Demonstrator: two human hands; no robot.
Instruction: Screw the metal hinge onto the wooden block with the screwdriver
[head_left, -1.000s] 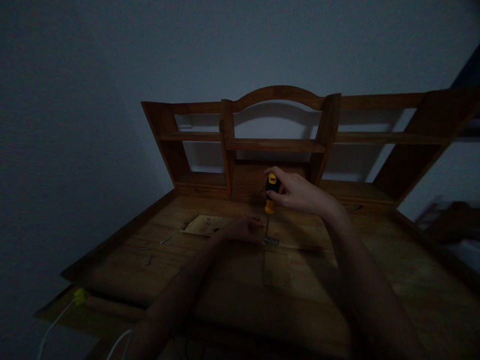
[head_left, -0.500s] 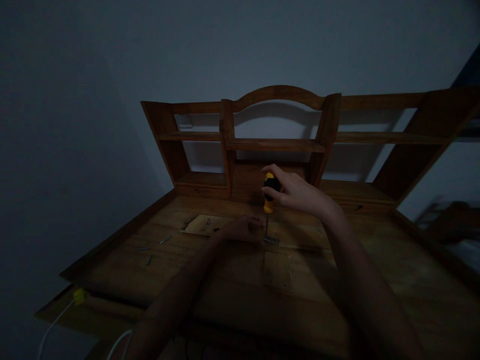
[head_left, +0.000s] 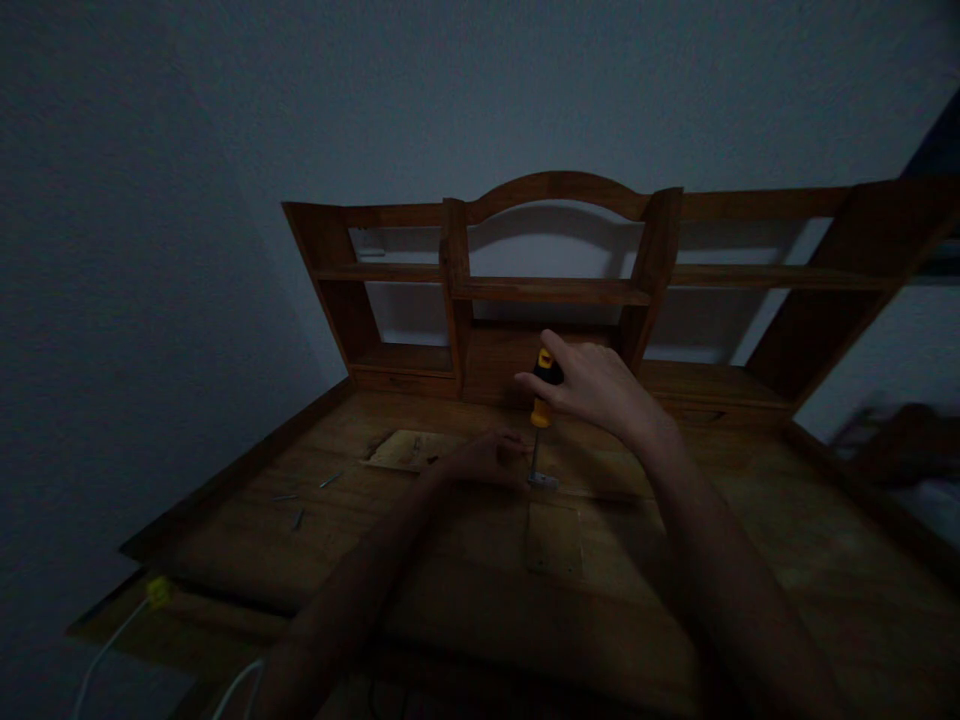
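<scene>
My right hand (head_left: pixel 592 385) is closed around the yellow and black handle of a screwdriver (head_left: pixel 541 410). The screwdriver stands nearly upright, slightly tilted, its tip down at a small metal bracket (head_left: pixel 545 481). That bracket sits by a wooden strip on the desktop; any screw under the tip is too small to make out. Close to the shaft, on the left, my left hand (head_left: pixel 487 458) rests low with its thumb and forefinger apart, next to the bracket. Whether its fingertips touch the bracket is unclear in the dim light. A pale square wood piece (head_left: pixel 554 538) lies just in front.
Several loose screws (head_left: pixel 331 479) lie on the desktop (head_left: pixel 465 590) to the left. A broken-edged pale board (head_left: pixel 409 450) is behind my left forearm. A wooden shelf unit (head_left: pixel 551 290) rises at the back against the wall. A yellow plug with white cord (head_left: pixel 158 592) is at the lower left.
My right hand has turned and shifted slightly right, tilting the screwdriver's handle to the right. The tip stays at the bracket, and my left hand has hardly moved.
</scene>
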